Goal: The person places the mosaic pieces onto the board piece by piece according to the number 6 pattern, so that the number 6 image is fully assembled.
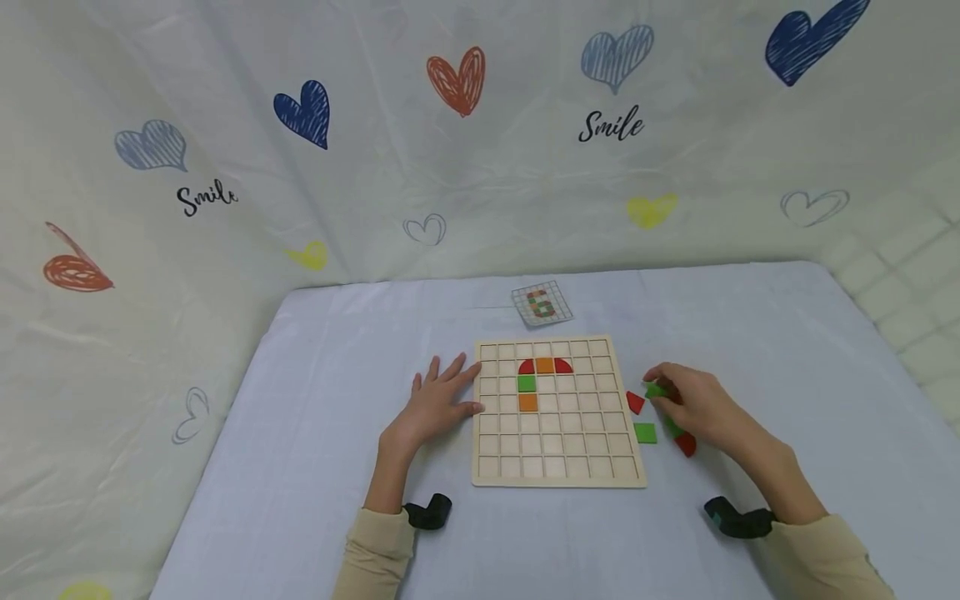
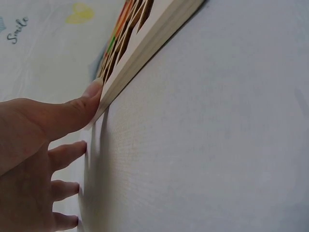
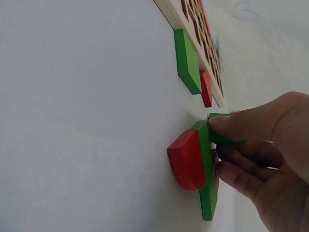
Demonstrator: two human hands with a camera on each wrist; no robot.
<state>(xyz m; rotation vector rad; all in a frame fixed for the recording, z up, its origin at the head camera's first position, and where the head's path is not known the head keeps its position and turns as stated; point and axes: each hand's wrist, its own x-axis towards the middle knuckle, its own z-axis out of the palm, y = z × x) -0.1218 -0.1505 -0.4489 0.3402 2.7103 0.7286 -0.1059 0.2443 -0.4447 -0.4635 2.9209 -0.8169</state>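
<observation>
My left hand lies at the left edge of a wooden grid board, fingers spread on the cloth. Its thumb rests on the board's rim in the left wrist view. To the right of the board, my right hand pinches a green tile between thumb and fingers. Below those fingers lie another green tile and a red rounded piece, partly overlapping in view. Set in the board are two red rounded pieces, orange squares and a green square.
Beside the board's right edge lie a green square and a small red piece. A pattern card with a coloured grid figure lies behind the board. White cloth covers the table, and a printed curtain hangs behind it.
</observation>
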